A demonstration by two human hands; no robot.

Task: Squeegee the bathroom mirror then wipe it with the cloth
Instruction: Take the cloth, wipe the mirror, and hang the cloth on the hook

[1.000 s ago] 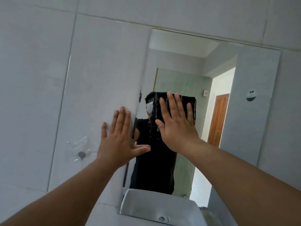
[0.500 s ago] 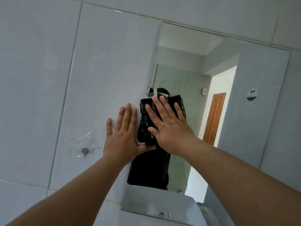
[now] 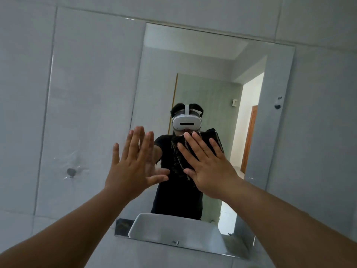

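The bathroom mirror (image 3: 193,60) hangs on a grey tiled wall. My right hand (image 3: 208,167) lies flat with fingers spread and presses a black cloth (image 3: 213,135) against the glass, in the lower middle of the mirror. The cloth sticks out above and to the left of the fingers. My left hand (image 3: 135,163) is open and flat, fingers up, across the mirror's left edge, holding nothing. No squeegee is in view.
A small wall hook on a clear adhesive pad (image 3: 71,172) sits on the tile left of the mirror. The white sink (image 3: 173,229) is reflected at the mirror's bottom edge. A small dark sticker (image 3: 278,105) shows near its right side.
My right hand has slid the cloth from the mirror's left edge toward the middle. The left hand stays at the left edge. My view has turned to face the mirror.
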